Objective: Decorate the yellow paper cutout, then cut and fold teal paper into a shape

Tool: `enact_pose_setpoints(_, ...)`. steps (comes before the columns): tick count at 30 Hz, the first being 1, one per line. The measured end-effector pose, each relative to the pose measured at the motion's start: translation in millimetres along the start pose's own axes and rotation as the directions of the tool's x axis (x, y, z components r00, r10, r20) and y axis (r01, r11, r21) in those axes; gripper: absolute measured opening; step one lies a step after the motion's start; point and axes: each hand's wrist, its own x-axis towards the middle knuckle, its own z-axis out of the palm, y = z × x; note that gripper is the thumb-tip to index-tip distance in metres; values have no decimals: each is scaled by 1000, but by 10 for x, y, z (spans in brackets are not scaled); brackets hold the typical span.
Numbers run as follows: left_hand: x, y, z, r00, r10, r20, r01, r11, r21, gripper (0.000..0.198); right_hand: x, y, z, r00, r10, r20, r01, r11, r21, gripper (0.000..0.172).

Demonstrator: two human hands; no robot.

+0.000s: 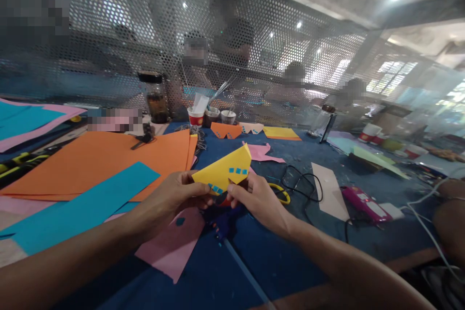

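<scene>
Both hands hold a folded yellow paper cutout point(220, 168) above the table, its lower edge notched in the middle and small blue squares stuck in rows on either side. My left hand point(181, 193) pinches its lower left part between thumb and fingers. At the lower right, my right hand point(256, 198) grips the same piece, with the thumb near the notch. Just beneath the hands lies a dark blue glue gun point(220, 227), a long clear glue stick point(245, 269) reaching from it toward me. Pink paper point(174, 244) sits beside the gun.
Orange sheets point(98, 160) and blue strips point(87, 208) cover the left side. Finished-looking orange point(225, 130) and pale point(252, 128) cutouts stand farther back, near paper cups point(196, 118) and a jar point(156, 101). Right: black cable point(301, 186), magenta power strip point(366, 203). A perforated metal screen point(272, 24) rises behind.
</scene>
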Motion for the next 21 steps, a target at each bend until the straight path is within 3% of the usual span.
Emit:
enact_pose_setpoints(14,-16,12,-5,999,-26,47,28,999,-43,35,-3,-3,2,1000,8,-5,-8,1000,0,11)
enact_pose_setpoints(21,-15,-1,22,998,-21,57,23,999,-29,32,-5,-25,3,1000,-3,6,3,1000,-6,9)
